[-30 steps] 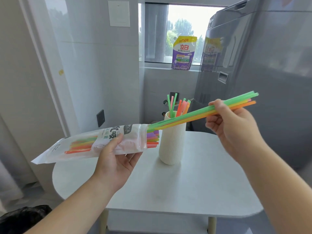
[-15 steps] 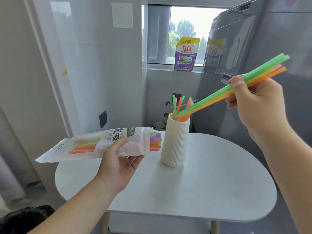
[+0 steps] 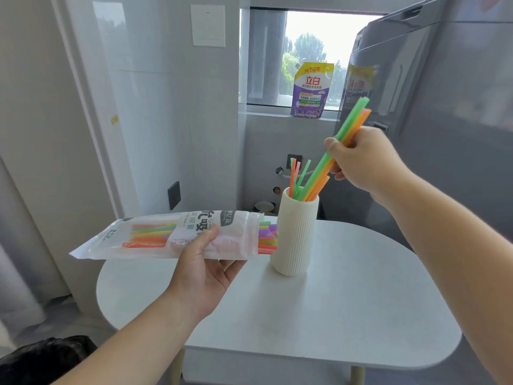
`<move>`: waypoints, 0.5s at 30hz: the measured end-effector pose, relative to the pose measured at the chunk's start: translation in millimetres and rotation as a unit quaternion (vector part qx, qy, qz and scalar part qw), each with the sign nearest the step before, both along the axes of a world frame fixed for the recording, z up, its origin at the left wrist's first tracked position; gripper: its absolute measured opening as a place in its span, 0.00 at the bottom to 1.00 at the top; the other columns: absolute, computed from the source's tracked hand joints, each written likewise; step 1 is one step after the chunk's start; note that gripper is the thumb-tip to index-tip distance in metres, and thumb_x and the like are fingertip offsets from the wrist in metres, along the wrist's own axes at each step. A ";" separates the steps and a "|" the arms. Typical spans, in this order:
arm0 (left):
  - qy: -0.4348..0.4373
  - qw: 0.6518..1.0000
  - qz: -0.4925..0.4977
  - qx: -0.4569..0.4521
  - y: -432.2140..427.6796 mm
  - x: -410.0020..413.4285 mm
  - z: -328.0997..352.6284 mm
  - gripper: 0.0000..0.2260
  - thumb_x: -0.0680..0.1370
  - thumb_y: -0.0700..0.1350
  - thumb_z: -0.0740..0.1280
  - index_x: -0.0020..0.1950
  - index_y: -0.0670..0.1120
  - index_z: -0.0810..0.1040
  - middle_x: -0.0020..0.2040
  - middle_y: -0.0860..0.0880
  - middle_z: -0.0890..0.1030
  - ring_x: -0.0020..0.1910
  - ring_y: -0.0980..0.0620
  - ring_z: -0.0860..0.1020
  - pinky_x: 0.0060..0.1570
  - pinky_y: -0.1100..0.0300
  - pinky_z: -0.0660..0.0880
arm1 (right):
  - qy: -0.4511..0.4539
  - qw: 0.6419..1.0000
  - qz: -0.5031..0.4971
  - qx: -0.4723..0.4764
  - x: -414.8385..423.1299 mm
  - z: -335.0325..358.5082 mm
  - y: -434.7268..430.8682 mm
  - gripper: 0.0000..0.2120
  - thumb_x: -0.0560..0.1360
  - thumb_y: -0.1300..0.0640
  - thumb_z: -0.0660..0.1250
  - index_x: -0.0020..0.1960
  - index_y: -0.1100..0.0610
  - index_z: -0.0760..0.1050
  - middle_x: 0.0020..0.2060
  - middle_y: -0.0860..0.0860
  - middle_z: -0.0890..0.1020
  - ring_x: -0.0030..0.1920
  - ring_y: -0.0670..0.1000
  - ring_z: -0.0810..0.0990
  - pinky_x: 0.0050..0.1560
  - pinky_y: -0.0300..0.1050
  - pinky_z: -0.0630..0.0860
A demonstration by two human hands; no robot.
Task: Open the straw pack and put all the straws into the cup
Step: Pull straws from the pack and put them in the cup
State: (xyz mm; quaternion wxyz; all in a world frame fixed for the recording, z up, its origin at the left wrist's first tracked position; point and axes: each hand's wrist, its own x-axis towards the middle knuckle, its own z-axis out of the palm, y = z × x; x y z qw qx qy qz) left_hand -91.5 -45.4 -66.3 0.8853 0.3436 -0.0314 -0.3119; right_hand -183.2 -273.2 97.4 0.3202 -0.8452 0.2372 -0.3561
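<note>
A white ribbed cup (image 3: 295,237) stands on the white oval table (image 3: 333,315) with several coloured straws (image 3: 294,176) sticking out of it. My right hand (image 3: 361,159) pinches a bundle of green, yellow and orange straws (image 3: 351,120), tilted steeply, its lower ends inside the cup's mouth. My left hand (image 3: 205,262) grips the clear straw pack (image 3: 155,234) from below, held level left of the cup. The pack's open end faces the cup, and purple, green and orange straw ends (image 3: 268,237) poke out of it.
A grey refrigerator (image 3: 444,120) stands close behind the table on the right. A purple and yellow detergent pouch (image 3: 309,91) sits on the window sill. A wall with a dark socket (image 3: 174,195) is at the left. Something black (image 3: 47,359) lies on the floor at lower left.
My right hand has drawn the straw bundle clear of the pack, swung it from nearly level to steeply tilted, and lowered its ends into the cup. The left hand with the pack has stayed put.
</note>
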 end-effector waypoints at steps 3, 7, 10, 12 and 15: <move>-0.004 1.000 -0.006 -0.001 0.1 -0.3 0.4 0.10 0.77 0.46 0.72 0.58 0.49 0.83 0.47 0.46 0.89 0.43 0.48 0.88 0.36 0.54 0.85 | 0.075 0.997 0.006 -0.003 17.9 -4.9 0.0 0.10 0.82 0.49 0.65 0.49 0.55 0.76 0.39 0.51 0.82 0.35 0.48 0.83 0.30 0.37 0.76; -0.006 1.000 -0.007 -0.003 0.0 -0.3 -0.1 0.11 0.77 0.46 0.72 0.60 0.49 0.82 0.49 0.46 0.89 0.43 0.48 0.88 0.37 0.53 0.85 | 0.123 0.988 0.001 -0.092 31.7 -16.4 0.9 0.11 0.78 0.45 0.70 0.49 0.53 0.78 0.44 0.51 0.82 0.38 0.46 0.81 0.34 0.40 0.77; -0.007 1.000 -0.007 -0.006 0.0 0.8 -1.3 0.10 0.78 0.46 0.71 0.59 0.49 0.82 0.48 0.46 0.89 0.43 0.48 0.88 0.37 0.53 0.85 | 0.108 0.987 -0.017 -0.119 35.6 -24.9 0.9 0.17 0.74 0.41 0.73 0.56 0.50 0.78 0.53 0.55 0.78 0.53 0.56 0.78 0.52 0.53 0.80; -0.011 1.000 -0.009 -0.007 0.3 1.3 -1.4 0.11 0.77 0.46 0.72 0.60 0.49 0.82 0.48 0.46 0.89 0.43 0.48 0.88 0.36 0.54 0.85 | 0.112 0.987 -0.026 -0.115 35.3 -30.4 1.0 0.31 0.73 0.39 0.73 0.70 0.52 0.71 0.60 0.56 0.76 0.63 0.58 0.73 0.62 0.59 0.76; -0.022 1.000 -0.015 -0.010 0.0 1.7 -1.1 0.16 0.73 0.47 0.73 0.60 0.49 0.82 0.48 0.46 0.89 0.43 0.48 0.88 0.36 0.54 0.85 | 0.074 0.991 -0.023 -0.112 30.7 -38.1 1.0 0.36 0.75 0.42 0.73 0.77 0.51 0.63 0.65 0.56 0.75 0.67 0.58 0.70 0.66 0.61 0.73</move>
